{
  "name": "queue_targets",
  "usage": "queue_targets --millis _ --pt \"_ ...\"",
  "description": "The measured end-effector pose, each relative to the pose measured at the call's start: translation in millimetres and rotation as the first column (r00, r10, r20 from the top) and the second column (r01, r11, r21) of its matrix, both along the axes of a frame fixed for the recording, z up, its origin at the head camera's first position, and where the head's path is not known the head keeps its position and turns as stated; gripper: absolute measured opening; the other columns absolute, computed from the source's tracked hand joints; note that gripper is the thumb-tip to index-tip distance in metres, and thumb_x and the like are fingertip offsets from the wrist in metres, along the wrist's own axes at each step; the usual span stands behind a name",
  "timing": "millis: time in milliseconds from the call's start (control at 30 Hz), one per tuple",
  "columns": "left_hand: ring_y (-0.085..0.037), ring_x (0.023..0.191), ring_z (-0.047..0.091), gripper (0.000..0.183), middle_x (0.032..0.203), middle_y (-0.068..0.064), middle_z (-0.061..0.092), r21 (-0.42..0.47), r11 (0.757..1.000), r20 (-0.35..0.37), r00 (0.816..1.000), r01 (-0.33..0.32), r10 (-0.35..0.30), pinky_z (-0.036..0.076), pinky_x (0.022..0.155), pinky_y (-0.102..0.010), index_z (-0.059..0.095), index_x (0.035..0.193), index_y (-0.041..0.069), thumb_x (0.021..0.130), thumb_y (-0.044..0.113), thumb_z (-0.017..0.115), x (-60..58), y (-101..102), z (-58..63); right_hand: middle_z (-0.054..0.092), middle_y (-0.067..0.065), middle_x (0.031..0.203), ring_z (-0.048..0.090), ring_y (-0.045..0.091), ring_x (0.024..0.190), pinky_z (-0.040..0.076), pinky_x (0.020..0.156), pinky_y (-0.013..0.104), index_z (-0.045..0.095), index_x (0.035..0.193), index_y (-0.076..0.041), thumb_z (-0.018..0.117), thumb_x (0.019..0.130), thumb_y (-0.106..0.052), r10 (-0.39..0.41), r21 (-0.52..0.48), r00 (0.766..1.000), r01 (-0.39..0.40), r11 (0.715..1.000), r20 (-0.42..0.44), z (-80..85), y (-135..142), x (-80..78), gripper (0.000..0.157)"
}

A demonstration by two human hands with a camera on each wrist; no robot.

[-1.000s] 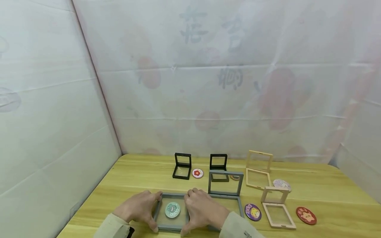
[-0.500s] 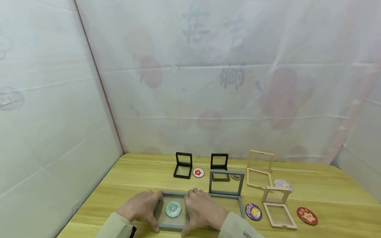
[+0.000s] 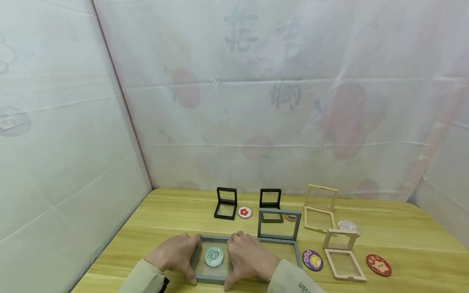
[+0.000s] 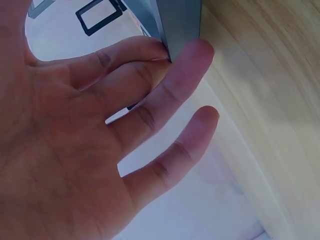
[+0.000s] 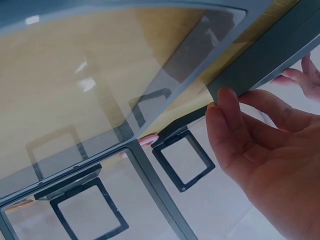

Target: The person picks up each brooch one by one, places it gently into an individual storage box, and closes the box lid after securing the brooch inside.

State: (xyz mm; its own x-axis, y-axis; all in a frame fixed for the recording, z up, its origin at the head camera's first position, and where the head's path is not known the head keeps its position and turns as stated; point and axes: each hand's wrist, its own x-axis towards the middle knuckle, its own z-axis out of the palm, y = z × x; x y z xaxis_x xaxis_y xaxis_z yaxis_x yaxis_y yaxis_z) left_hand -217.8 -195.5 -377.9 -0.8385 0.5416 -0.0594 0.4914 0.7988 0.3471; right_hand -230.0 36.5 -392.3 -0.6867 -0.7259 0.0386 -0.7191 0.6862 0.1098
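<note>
A closed grey-blue display frame [image 3: 210, 279] lies flat on the table in the head view. Inside its clear film sits a round green badge [image 3: 214, 256] with a cartoon animal. My left hand [image 3: 176, 255] grips the frame's left side, thumb at the near corner and index finger at the far one. On the opposite side, my right hand [image 3: 249, 256] holds the frame the same way, thumb near and fingers far. The left wrist view shows fingertips [image 4: 192, 60] against the frame's edge [image 4: 180, 25]; the left thumb is not clearly visible there. In the right wrist view, fingertips [image 5: 227, 102] touch the frame's corner.
Right of my right hand stands an opened grey-blue frame [image 3: 280, 224]. Behind are two opened black frames [image 3: 225, 203] and a red-flower badge [image 3: 244, 212]. Further right are a yellow frame [image 3: 318, 219], a beige frame [image 3: 344, 264], a purple badge [image 3: 312, 260] and a red badge [image 3: 379, 265].
The head view has shifted slightly. Both hands stay at the sides of the frame, with the green badge still inside it.
</note>
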Motion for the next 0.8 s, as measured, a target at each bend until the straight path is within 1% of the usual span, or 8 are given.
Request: queue_targets --millis 167,233,300,500,567,700,767,800 --pt "-0.009 0.066 0.051 0.072 0.08 0.0 0.06 0.001 1.0 0.021 0.999 -0.024 0.024 0.05 0.061 -0.027 0.062 0.111 0.0 0.053 0.019 0.099 -7.1 2.0 0.8 0.065 0.005 0.091 0.058 0.015 0.08 0.054 0.07 0.027 0.072 0.099 -0.004 0.083 0.062 -0.074 -0.016 -0.022 1.0 0.016 1.0 0.015 -0.6 -0.4 -3.1 0.08" --pt "-0.009 0.07 0.053 0.076 0.086 -0.002 0.063 -0.01 0.999 0.037 0.999 -0.036 0.036 0.052 0.066 -0.028 0.062 0.116 -0.003 0.054 0.019 0.099 -10.2 2.8 1.6 0.065 0.005 0.093 0.058 0.016 0.082 0.054 0.07 0.028 0.072 0.101 -0.004 0.083 0.062 -0.073 -0.02 -0.027 1.0 0.02 0.999 0.021 -0.2 -0.9 -4.3 0.081" --pt "-0.01 0.072 0.055 0.077 0.089 -0.005 0.065 -0.012 0.999 0.049 0.998 -0.044 0.044 0.053 0.068 -0.03 0.062 0.118 -0.004 0.054 0.019 0.1 -12.6 3.4 2.5 0.065 0.005 0.094 0.059 0.016 0.083 0.055 0.071 0.028 0.072 0.102 -0.004 0.084 0.062 -0.073 -0.027 -0.028 0.999 0.027 0.999 0.023 0.7 -1.4 -5.2 0.08" --pt "-0.013 0.077 0.058 0.083 0.097 -0.008 0.067 -0.007 0.998 0.072 0.995 -0.07 0.07 0.055 0.073 -0.034 0.061 0.123 -0.005 0.054 0.019 0.099 -15.0 3.3 2.9 0.065 0.005 0.094 0.059 0.017 0.083 0.055 0.071 0.03 0.072 0.104 -0.003 0.085 0.062 -0.072 -0.051 -0.025 0.998 0.052 0.998 0.037 2.5 -1.2 -6.3 0.082" --pt "-0.014 0.078 0.058 0.082 0.098 -0.008 0.067 -0.011 0.997 0.073 0.994 -0.08 0.08 0.055 0.074 -0.036 0.061 0.123 -0.004 0.054 0.019 0.099 -14.9 3.3 3.0 0.065 0.006 0.095 0.06 0.018 0.085 0.055 0.072 0.031 0.072 0.107 -0.003 0.084 0.063 -0.072 -0.051 -0.016 0.998 0.052 0.999 0.038 2.6 -1.1 -6.2 0.083" --pt "-0.018 0.081 0.06 0.086 0.099 -0.009 0.067 -0.053 0.994 0.056 0.993 -0.098 0.101 0.056 0.078 -0.041 0.061 0.124 -0.004 0.053 0.022 0.101 -13.6 4.6 3.7 0.066 0.006 0.098 0.059 0.018 0.086 0.055 0.074 0.033 0.072 0.112 -0.004 0.08 0.065 -0.076 -0.055 0.022 0.998 0.055 0.998 0.025 2.2 -1.9 -4.6 0.087" --pt "-0.022 0.085 0.063 0.088 0.103 -0.012 0.069 -0.079 0.991 0.042 0.993 -0.106 0.109 0.056 0.082 -0.044 0.06 0.125 -0.005 0.053 0.024 0.101 -12.8 5.8 4.3 0.066 0.006 0.099 0.06 0.018 0.086 0.054 0.074 0.036 0.072 0.113 -0.005 0.078 0.064 -0.079 -0.066 0.042 0.998 0.065 0.997 0.015 2.4 -2.6 -3.3 0.088" --pt "-0.025 0.089 0.066 0.089 0.108 -0.015 0.069 -0.096 0.99 0.032 0.993 -0.107 0.11 0.056 0.085 -0.045 0.06 0.126 -0.005 0.053 0.025 0.101 -12.3 6.4 4.6 0.066 0.006 0.099 0.061 0.019 0.087 0.054 0.074 0.037 0.072 0.113 -0.006 0.077 0.064 -0.08 -0.073 0.051 0.997 0.072 0.996 0.012 2.8 -2.9 -2.7 0.089"
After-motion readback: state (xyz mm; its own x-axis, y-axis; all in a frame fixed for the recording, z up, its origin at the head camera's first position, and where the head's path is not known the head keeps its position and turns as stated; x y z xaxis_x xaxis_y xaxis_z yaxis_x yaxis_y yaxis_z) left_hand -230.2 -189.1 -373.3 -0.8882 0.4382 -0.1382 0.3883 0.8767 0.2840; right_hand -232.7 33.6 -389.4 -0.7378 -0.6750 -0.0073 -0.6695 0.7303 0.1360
